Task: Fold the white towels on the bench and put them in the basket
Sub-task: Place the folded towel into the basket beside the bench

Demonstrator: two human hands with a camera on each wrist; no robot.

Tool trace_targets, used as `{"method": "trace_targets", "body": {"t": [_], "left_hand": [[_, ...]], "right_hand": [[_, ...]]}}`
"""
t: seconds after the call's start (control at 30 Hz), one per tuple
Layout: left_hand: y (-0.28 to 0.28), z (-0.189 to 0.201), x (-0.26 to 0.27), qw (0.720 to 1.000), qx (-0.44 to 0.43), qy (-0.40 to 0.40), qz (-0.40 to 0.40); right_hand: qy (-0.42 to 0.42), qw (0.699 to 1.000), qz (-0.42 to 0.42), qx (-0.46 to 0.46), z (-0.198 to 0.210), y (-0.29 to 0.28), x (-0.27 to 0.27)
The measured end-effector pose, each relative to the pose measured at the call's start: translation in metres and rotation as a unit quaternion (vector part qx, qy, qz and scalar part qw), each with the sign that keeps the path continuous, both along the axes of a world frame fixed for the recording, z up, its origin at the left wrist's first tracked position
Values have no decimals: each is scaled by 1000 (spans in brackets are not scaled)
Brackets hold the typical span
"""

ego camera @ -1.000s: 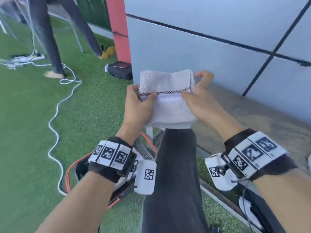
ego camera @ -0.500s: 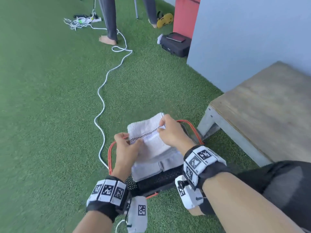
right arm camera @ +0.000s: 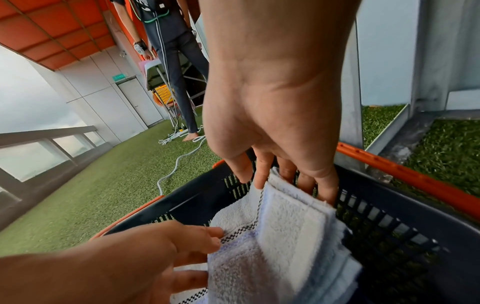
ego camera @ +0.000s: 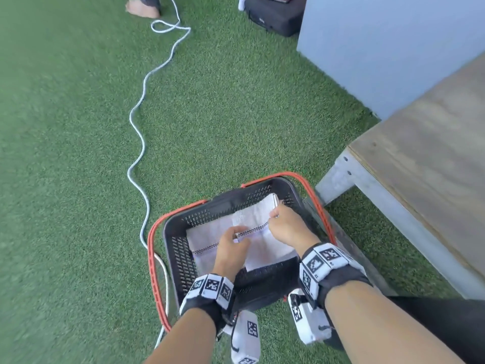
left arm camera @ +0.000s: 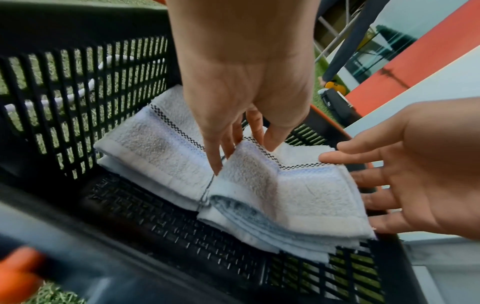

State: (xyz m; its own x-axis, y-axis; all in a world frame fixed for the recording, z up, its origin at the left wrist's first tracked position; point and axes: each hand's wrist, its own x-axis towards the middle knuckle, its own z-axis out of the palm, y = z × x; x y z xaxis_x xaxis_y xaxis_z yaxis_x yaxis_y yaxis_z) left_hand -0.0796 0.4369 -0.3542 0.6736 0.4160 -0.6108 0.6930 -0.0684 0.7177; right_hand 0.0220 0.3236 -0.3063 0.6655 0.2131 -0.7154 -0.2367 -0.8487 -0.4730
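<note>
A folded white towel [ego camera: 265, 245] with a checked band is inside the black basket [ego camera: 181, 258], on its right side. My left hand [ego camera: 232, 240] pinches its left edge at the band. My right hand [ego camera: 278, 219] holds its far right edge with nearly straight fingers, one on top and the others beneath. In the left wrist view the towel [left arm camera: 298, 195] sags between the left hand [left arm camera: 246, 131] and the right hand [left arm camera: 415, 164]. A second folded towel [left arm camera: 155, 148] lies flat on the basket's left side. The right wrist view shows my right hand [right arm camera: 280, 174] behind the towel [right arm camera: 285, 236].
The basket has orange handles and stands on green turf beside the wooden bench [ego camera: 420, 166], whose visible top is bare. A white cable [ego camera: 141, 143] snakes across the turf to the basket's left. A black case [ego camera: 273, 14] and another person's bare foot [ego camera: 143, 7] are farther away.
Both hands have carried the folded towel from chest height down into the basket, beside the other towel. My view has swung down from the wall to the turf.
</note>
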Motion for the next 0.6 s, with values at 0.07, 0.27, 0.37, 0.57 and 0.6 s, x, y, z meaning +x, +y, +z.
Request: {"method": "trace_targets", "body": {"t": [0.07, 0.27, 0.37, 0.57, 0.6], "left_hand": [[1, -11, 5, 1000, 0, 6, -1], [6, -48, 9, 993, -10, 72, -90], [8, -55, 11, 988, 4, 83, -126], [10, -38, 17, 986, 70, 74, -128], [10, -30, 18, 989, 80, 63, -111]], "right_hand": [[-7, 1000, -18, 7, -8, -2, 4], [-3, 999, -45, 16, -24, -5, 11], [-6, 999, -34, 8, -30, -10, 9], [0, 998, -58, 37, -26, -2, 2], [-7, 997, -62, 48, -22, 0, 3]]}}
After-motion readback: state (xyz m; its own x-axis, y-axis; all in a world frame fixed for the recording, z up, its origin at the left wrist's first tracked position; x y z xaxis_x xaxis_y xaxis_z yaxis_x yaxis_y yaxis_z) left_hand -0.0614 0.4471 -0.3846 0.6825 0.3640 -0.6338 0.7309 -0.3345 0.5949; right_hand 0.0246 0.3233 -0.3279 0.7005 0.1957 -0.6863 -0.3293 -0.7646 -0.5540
